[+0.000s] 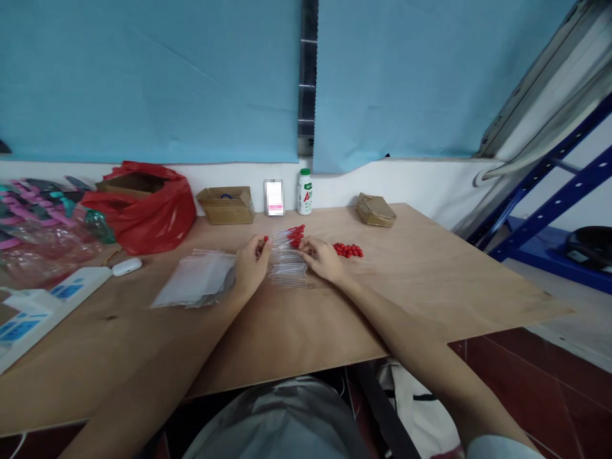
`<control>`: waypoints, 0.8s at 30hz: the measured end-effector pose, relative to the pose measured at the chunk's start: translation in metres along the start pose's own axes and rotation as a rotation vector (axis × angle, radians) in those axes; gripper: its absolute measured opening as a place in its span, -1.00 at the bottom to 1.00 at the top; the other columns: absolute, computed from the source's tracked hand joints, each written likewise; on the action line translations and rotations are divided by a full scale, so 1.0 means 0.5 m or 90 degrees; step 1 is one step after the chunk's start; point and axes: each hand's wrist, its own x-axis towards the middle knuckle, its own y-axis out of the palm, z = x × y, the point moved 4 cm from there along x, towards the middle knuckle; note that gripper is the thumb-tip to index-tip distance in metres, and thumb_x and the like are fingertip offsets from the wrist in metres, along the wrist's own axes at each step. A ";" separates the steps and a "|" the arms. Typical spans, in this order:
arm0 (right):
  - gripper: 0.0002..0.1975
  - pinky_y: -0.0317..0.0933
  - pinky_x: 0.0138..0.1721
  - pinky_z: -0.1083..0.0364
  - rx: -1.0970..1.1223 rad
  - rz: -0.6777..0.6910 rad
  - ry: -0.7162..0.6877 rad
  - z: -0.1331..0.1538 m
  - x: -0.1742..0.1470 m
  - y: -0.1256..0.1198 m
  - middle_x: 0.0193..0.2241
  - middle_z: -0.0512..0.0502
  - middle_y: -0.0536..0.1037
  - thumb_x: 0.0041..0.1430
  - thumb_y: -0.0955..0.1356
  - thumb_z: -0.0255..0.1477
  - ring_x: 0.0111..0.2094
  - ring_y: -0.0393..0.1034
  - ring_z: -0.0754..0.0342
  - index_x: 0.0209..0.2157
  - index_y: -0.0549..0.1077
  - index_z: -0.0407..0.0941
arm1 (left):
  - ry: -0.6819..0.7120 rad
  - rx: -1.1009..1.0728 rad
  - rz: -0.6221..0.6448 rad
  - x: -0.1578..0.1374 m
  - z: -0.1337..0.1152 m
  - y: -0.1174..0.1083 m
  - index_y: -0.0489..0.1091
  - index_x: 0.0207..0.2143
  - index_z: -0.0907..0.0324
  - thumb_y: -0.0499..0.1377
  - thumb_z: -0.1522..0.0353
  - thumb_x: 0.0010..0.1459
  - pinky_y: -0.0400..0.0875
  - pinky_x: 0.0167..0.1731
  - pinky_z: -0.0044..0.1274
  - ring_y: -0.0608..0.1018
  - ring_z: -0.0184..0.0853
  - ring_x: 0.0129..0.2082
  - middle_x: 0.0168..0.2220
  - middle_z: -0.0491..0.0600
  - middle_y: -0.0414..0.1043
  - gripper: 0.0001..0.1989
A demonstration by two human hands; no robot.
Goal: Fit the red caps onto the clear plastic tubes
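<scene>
Thumb and fingers of my left hand are pinched together, with a small red cap showing at the fingertips. Across from it, my right hand is closed in a pinch at the edge of a pile of thin clear tubes; whatever it holds is hidden. Several red-tipped tubes lie on the far side of that pile, just past the right fingertips. To the right of my right hand sits a cluster of loose red caps. Clear plastic bags are stacked left of my left hand.
Along the wall stand a red bag, an open cardboard box, a blurred upright screen, a green-capped bottle and a brown package. A power strip and white case lie left on the wooden table.
</scene>
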 end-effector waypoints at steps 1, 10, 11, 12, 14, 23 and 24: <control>-0.89 0.27 -0.07 0.06 -0.021 0.007 0.006 -0.005 0.002 0.008 -0.20 -0.04 0.66 0.37 0.38 -0.37 -0.15 0.51 0.01 -0.12 0.51 -0.06 | 0.001 -0.005 0.011 -0.002 -0.001 0.002 0.47 -0.23 0.13 0.09 0.10 0.41 0.29 -0.34 -0.52 0.51 -0.35 -0.46 -0.43 -0.11 0.54 -0.68; -0.78 0.10 0.02 -0.07 -0.272 0.032 -0.023 0.004 0.009 0.041 -0.11 -0.15 0.66 0.42 0.38 -0.23 0.01 0.36 -0.15 -0.21 0.61 -0.06 | 0.052 0.046 0.015 -0.015 -0.031 -0.003 0.40 -0.44 0.13 0.06 0.18 0.41 0.17 -0.41 -0.51 0.36 -0.37 -0.52 -0.57 -0.16 0.28 -0.63; -0.76 0.09 0.02 -0.08 -0.288 0.034 -0.023 0.005 0.009 0.042 -0.11 -0.16 0.65 0.43 0.37 -0.22 0.01 0.35 -0.16 -0.21 0.61 -0.05 | 0.055 0.041 0.018 -0.016 -0.033 -0.003 0.42 -0.44 0.13 0.06 0.18 0.41 0.18 -0.41 -0.51 0.37 -0.37 -0.51 -0.56 -0.16 0.29 -0.63; -0.75 0.08 0.02 -0.08 -0.298 0.037 -0.023 0.007 0.008 0.043 -0.11 -0.16 0.65 0.43 0.37 -0.21 0.01 0.35 -0.16 -0.20 0.61 -0.05 | 0.059 0.032 0.023 -0.016 -0.034 -0.001 0.44 -0.41 0.13 0.06 0.18 0.42 0.21 -0.39 -0.51 0.39 -0.37 -0.49 -0.54 -0.15 0.32 -0.63; -0.74 0.07 0.01 -0.09 -0.306 0.040 -0.023 0.010 0.007 0.043 -0.11 -0.15 0.65 0.44 0.35 -0.20 0.01 0.35 -0.16 -0.21 0.61 -0.05 | 0.073 0.009 0.035 -0.016 -0.036 0.002 0.52 -0.34 0.13 0.07 0.19 0.42 0.29 -0.33 -0.51 0.46 -0.35 -0.41 -0.42 -0.10 0.43 -0.66; -0.55 0.18 0.11 -0.07 -0.160 -0.005 -0.114 0.058 -0.004 0.023 0.02 -0.24 0.58 0.45 0.32 -0.16 0.07 0.39 -0.16 0.24 0.35 -0.07 | 0.012 -0.170 0.079 -0.019 -0.027 0.033 0.58 -0.12 0.09 0.17 0.11 0.35 0.44 -0.22 -0.49 0.53 -0.31 -0.30 -0.30 -0.07 0.52 -0.70; -0.55 0.19 0.12 -0.07 -0.148 -0.004 -0.127 0.063 -0.006 0.022 0.03 -0.25 0.57 0.45 0.32 -0.17 0.07 0.40 -0.16 0.24 0.34 -0.08 | -0.010 -0.215 0.102 -0.022 -0.026 0.040 0.56 -0.13 0.10 0.18 0.09 0.33 0.46 -0.22 -0.49 0.55 -0.31 -0.28 -0.27 -0.06 0.56 -0.69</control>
